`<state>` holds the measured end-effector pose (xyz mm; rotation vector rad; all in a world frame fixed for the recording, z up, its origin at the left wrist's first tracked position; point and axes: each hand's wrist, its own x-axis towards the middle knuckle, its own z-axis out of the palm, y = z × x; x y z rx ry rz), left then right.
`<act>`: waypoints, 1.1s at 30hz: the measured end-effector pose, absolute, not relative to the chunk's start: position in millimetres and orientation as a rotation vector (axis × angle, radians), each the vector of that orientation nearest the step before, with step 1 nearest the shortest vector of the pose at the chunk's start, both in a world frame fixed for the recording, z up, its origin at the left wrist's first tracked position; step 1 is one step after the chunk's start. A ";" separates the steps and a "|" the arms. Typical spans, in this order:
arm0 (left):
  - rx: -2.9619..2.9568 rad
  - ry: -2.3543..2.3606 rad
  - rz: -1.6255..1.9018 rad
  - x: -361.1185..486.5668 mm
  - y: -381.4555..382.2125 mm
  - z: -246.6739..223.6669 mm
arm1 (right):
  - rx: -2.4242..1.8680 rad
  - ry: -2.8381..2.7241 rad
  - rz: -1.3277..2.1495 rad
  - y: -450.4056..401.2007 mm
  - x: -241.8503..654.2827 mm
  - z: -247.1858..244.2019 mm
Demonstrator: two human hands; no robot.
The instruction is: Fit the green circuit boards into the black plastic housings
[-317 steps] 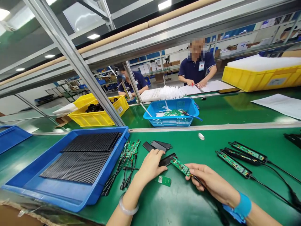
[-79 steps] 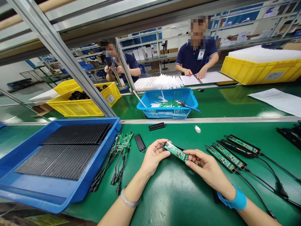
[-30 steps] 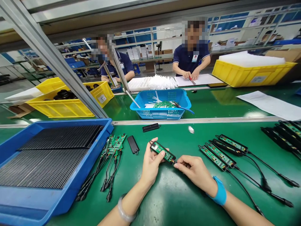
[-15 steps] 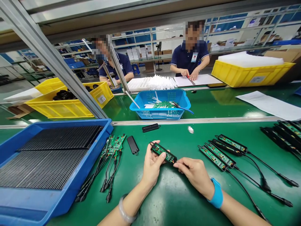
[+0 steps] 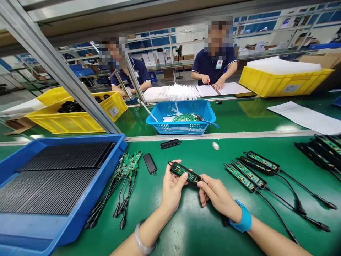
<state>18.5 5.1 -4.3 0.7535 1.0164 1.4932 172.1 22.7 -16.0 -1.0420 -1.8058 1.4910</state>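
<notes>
Pinching one slim black plastic case (image 5: 190,175) with left hand (image 5: 171,191) and right hand (image 5: 220,197); counting maybe four cabled black plastic cases (image 5: 242,179) rightward.

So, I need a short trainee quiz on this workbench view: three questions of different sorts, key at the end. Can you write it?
1. Multiple choice: what are the left hand and the right hand both touching?
a) a yellow bin
b) a cased circuit board
c) a sheet of paper

2. True or false: the blue wristband is on the person's right wrist.

3. Fill in the colour: the rows of slim black parts lie in a ____ tray.

Key: 1. b; 2. true; 3. blue.
</notes>
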 end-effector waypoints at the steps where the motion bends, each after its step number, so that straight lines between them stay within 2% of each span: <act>1: 0.742 1.013 1.487 18.1 5.2 -3.8 | -1.059 -1.839 1.432 22.2 171.7 -15.7; 7: 0.734 1.024 1.480 15.2 7.1 -1.1 | -1.077 -1.834 1.448 21.7 169.3 -12.4; 14: 0.789 1.045 1.449 18.3 5.6 -5.0 | -1.075 -2.024 1.126 22.1 173.8 -9.2; 19: 0.774 1.106 1.307 13.5 8.6 -1.5 | -1.086 -2.145 1.134 22.6 174.5 -6.8; 21: 0.765 1.091 1.236 11.9 9.4 -0.6 | -1.048 -2.203 1.007 23.5 177.2 -4.5; 27: 0.940 1.013 0.990 19.0 5.4 -7.0 | -0.855 -2.237 0.343 26.8 183.9 -6.3; 33: 1.138 1.035 0.904 22.1 3.3 -12.8 | -0.760 -2.335 0.087 28.6 182.4 -4.0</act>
